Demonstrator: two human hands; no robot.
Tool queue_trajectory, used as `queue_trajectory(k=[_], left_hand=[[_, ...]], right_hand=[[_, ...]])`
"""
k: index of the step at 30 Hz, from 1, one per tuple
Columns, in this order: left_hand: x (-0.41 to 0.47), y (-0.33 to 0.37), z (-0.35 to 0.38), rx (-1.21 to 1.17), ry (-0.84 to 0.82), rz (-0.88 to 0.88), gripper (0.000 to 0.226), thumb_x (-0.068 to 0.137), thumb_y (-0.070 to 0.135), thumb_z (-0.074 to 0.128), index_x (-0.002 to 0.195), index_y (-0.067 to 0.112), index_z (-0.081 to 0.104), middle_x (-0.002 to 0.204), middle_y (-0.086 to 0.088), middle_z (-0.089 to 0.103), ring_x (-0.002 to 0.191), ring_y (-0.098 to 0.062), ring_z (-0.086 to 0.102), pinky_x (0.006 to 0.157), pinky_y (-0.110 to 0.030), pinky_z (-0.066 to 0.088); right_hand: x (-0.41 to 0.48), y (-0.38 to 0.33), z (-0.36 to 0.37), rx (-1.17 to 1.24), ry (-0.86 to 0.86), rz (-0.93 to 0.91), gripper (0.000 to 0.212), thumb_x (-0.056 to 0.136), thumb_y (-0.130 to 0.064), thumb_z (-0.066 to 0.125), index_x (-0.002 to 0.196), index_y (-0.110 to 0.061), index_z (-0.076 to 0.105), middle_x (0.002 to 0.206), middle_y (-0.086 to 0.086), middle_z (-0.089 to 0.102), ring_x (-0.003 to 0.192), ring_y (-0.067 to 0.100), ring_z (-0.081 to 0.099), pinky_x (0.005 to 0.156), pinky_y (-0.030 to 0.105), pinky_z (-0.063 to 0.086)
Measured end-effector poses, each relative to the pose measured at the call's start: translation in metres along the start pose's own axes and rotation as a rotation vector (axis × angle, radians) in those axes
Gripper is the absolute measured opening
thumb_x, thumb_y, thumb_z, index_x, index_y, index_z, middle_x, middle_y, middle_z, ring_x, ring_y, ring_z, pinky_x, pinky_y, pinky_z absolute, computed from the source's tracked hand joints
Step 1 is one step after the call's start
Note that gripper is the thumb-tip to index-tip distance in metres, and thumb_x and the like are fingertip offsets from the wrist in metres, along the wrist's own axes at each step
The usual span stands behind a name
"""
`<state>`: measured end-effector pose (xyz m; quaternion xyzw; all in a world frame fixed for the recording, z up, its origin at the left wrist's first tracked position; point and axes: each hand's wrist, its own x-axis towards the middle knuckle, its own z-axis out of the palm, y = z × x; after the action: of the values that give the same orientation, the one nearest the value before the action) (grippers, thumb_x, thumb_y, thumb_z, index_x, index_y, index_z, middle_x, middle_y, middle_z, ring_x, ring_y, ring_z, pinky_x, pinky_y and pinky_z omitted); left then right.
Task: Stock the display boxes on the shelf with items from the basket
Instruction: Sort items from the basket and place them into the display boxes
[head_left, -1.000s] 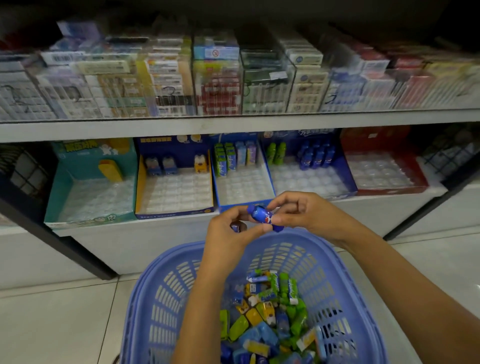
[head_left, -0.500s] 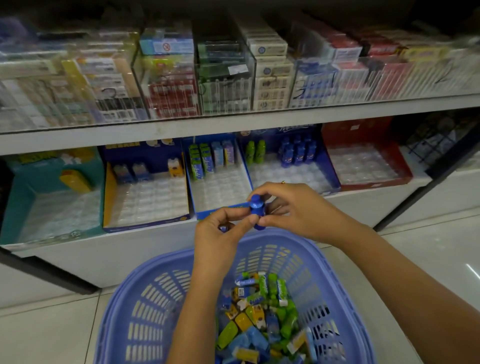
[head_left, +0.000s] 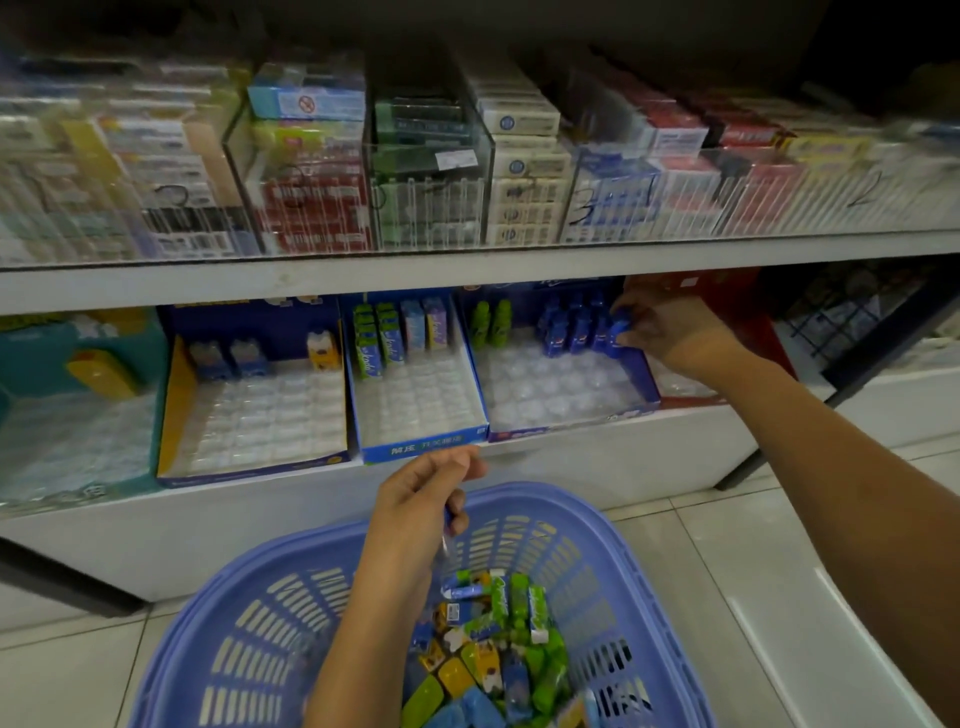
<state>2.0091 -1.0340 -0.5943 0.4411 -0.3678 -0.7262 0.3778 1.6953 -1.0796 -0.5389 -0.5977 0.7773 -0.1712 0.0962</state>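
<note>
A lilac plastic basket (head_left: 613, 540) sits low in front of me, holding several small blue, green and yellow packs (head_left: 488, 649). My right hand (head_left: 670, 327) reaches into the dark blue display box (head_left: 566, 421) on the lower shelf and pinches a small blue bottle-shaped item (head_left: 619, 328) at the right end of the back row of like blue items (head_left: 571, 325). My left hand (head_left: 421, 509) hovers over the basket's far rim with fingers curled round a small blue item (head_left: 447, 519), mostly hidden.
Left of that box stand a blue box (head_left: 421, 447) with green and pale packs, a yellow-sided box (head_left: 171, 415) and a teal box (head_left: 31, 364). A red box (head_left: 727, 296) lies to the right. The upper shelf edge (head_left: 467, 270) overhangs, stacked with packets.
My right hand has carried the blue item from over the basket up to the back row of the dark blue box. My left hand has stayed by the basket's rim.
</note>
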Motion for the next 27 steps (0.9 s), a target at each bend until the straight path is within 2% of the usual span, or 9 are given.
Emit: queue_trajectory(k=[7,11,13,17,18,21,24,25,27], left_hand=[[0.004,0.000,-0.002,-0.061,-0.029,-0.027,0.022,0.096,0.014,0.050,0.097,0.006,0.070,0.090,-0.008,0.073,0.050,-0.009,0.045,0.043,-0.018,0.039],[0.006,0.003,0.001,-0.259,-0.038,-0.085,0.031,0.100,0.020,0.041,0.093,0.002,0.066,0.078,-0.007,0.073,0.045,-0.007,0.047,0.038,-0.019,0.038],[0.006,0.005,0.002,-0.370,-0.047,-0.117,0.034,0.100,0.022,0.039,0.095,0.001,0.065,0.076,-0.007,0.073,0.044,-0.008,0.048,0.038,-0.019,0.039],[0.000,0.008,0.003,-0.499,-0.072,-0.140,0.035,0.099,0.023,0.039,0.098,-0.001,0.065,0.081,-0.011,0.072,0.047,-0.011,0.051,0.041,-0.020,0.042],[-0.002,0.009,0.003,-0.525,-0.068,-0.146,0.034,0.099,0.021,0.040,0.098,-0.001,0.065,0.083,-0.012,0.071,0.049,-0.011,0.051,0.041,-0.020,0.043],[-0.008,0.013,0.002,-0.579,-0.053,-0.159,0.027,0.096,0.012,0.042,0.102,0.000,0.065,0.089,-0.012,0.070,0.053,-0.012,0.050,0.044,-0.021,0.045],[-0.011,0.015,-0.003,-0.590,-0.037,-0.129,0.025,0.096,0.009,0.041,0.105,0.004,0.063,0.097,-0.009,0.068,0.059,-0.012,0.052,0.052,-0.023,0.047],[-0.012,0.015,-0.003,-0.568,-0.018,-0.102,0.024,0.098,0.009,0.041,0.106,0.005,0.063,0.100,-0.008,0.067,0.062,-0.012,0.053,0.055,-0.023,0.047],[-0.011,0.016,-0.003,-0.512,0.043,-0.039,0.022,0.099,0.010,0.042,0.108,0.006,0.062,0.101,-0.005,0.066,0.070,-0.012,0.055,0.061,-0.023,0.049]], right_hand=[[0.010,0.016,0.012,-0.049,-0.008,0.016,0.036,0.084,-0.014,0.069,0.118,-0.015,0.059,0.111,0.012,0.063,0.090,0.019,0.052,0.079,0.019,0.034],[0.015,0.015,0.011,-0.106,-0.024,-0.014,0.037,0.077,-0.015,0.075,0.113,-0.014,0.064,0.118,0.013,0.060,0.110,0.030,0.051,0.092,0.029,0.041],[0.017,0.013,0.011,-0.119,-0.005,-0.001,0.038,0.073,-0.015,0.079,0.110,-0.014,0.067,0.118,0.013,0.060,0.109,0.029,0.051,0.091,0.031,0.043],[0.018,0.011,0.009,0.030,-0.032,0.081,0.042,0.068,-0.004,0.081,0.108,-0.010,0.068,0.114,0.015,0.063,0.090,0.019,0.055,0.068,0.006,0.043],[0.018,0.009,0.008,0.033,-0.047,0.105,0.044,0.069,-0.003,0.081,0.110,-0.009,0.067,0.116,0.016,0.063,0.092,0.022,0.057,0.069,0.006,0.044],[0.006,-0.009,0.009,-0.127,-0.009,0.121,0.050,0.074,-0.008,0.077,0.120,-0.005,0.058,0.125,0.017,0.057,0.111,0.031,0.053,0.090,0.025,0.039],[-0.029,-0.047,0.022,0.042,0.208,-0.016,0.038,0.075,-0.011,0.075,0.109,-0.002,0.060,0.101,0.011,0.061,0.095,0.029,0.058,0.073,0.028,0.039],[-0.046,-0.063,0.027,0.149,0.177,-0.069,0.029,0.075,-0.017,0.077,0.099,-0.009,0.063,0.087,0.002,0.060,0.081,0.021,0.060,0.065,0.025,0.038],[-0.084,-0.099,0.035,0.399,-0.073,-0.101,0.026,0.069,-0.036,0.081,0.084,-0.028,0.060,0.072,-0.006,0.060,0.059,0.006,0.059,0.057,0.020,0.044]])
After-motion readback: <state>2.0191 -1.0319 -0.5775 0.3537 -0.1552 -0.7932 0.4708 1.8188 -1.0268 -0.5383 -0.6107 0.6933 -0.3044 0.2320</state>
